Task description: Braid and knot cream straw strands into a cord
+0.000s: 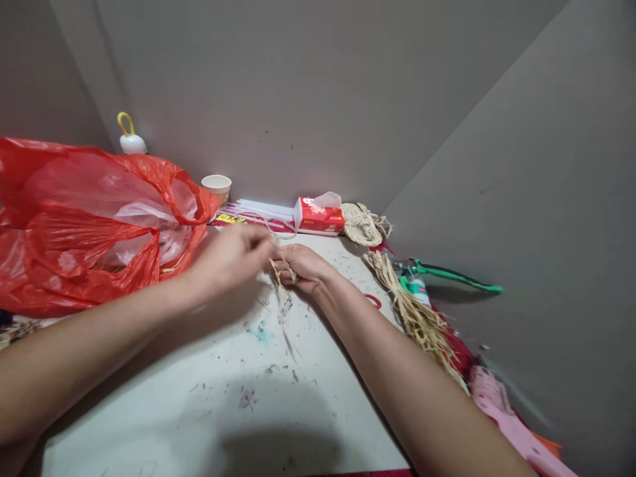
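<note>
My right hand (301, 266) is closed around several thin, pale dried straw strands (278, 273), whose loose ends hang below the fingers over the white tabletop (238, 397). Close beside it on the left, my left hand (241, 252) is smeared by motion. Its fingers are bent together in a pinch near the top of the strands, and what lies between them is too blurred to make out. To the right of my right forearm lies a tied bundle of dried straw (415, 311). A woven straw piece (362, 224) rests at the back.
A large red plastic bag (89, 232) fills the left side. At the back stand a paper cup (216, 185) and a red tissue pack (320, 215). Green-handled shears (452, 273) lie at the right by the wall, with a pink object (517, 430) nearer me.
</note>
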